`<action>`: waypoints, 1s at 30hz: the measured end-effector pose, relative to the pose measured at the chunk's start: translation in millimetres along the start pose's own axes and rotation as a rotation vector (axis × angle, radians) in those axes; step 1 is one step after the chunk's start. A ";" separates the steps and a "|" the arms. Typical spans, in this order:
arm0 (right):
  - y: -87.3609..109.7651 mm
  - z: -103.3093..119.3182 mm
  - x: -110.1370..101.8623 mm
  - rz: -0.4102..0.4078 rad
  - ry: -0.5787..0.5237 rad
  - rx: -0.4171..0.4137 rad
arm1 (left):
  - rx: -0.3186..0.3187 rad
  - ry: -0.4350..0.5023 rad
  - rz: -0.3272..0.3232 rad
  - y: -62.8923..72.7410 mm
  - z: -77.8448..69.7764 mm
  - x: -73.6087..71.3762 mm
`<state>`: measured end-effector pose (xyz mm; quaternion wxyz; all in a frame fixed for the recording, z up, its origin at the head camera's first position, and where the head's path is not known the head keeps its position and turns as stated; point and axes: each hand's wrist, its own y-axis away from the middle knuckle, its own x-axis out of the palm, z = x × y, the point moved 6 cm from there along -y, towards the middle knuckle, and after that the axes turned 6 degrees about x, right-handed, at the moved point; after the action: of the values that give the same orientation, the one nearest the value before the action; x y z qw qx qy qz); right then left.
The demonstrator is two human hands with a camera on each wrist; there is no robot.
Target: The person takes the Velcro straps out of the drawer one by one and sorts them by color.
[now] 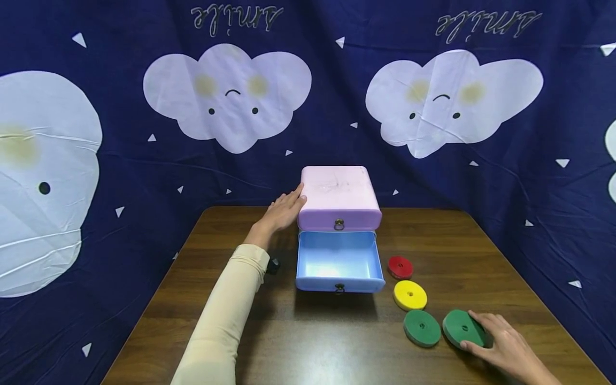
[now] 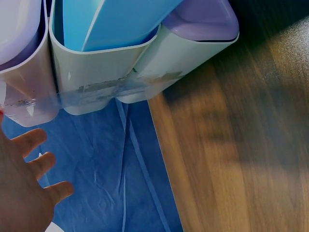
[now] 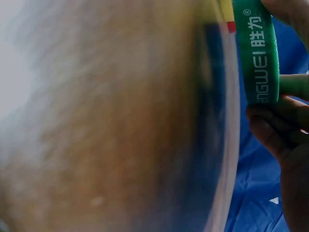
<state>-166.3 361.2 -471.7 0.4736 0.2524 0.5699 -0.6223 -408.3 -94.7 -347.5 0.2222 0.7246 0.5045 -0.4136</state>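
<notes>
In the head view, my left hand [image 1: 284, 209] rests with extended fingers against the left side of a small drawer box [image 1: 339, 187] with a pink top and purple front. Beneath its purple drawer, a blue drawer [image 1: 339, 284] is pulled out, with bare inside showing. The left wrist view shows the left hand's fingers [image 2: 59, 192] spread near the box's side. At front right, my right hand [image 1: 510, 345] grips a green strap roll [image 1: 463, 327] between thumb and fingers. White lettering runs along that roll's edge [image 3: 258, 53] in the right wrist view.
A second green roll [image 1: 422, 328] lies just left of the held one. Behind it are a yellow roll [image 1: 410, 295] and a smaller red roll [image 1: 400, 267]. A small black object [image 1: 272, 266] sits beside the left forearm. A dark blue cloud-print curtain [image 1: 337, 133] hangs behind the wooden table [image 1: 192, 299].
</notes>
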 end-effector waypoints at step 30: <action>-4.7 9.1 1.4 0.095 -0.026 0.038 | -0.007 -0.009 -0.007 0.4 -1.3 -0.5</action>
<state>-168.9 351.7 -468.7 0.5053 0.2798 0.5391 -0.6129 -407.5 -94.1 -346.3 0.2257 0.7202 0.5076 -0.4156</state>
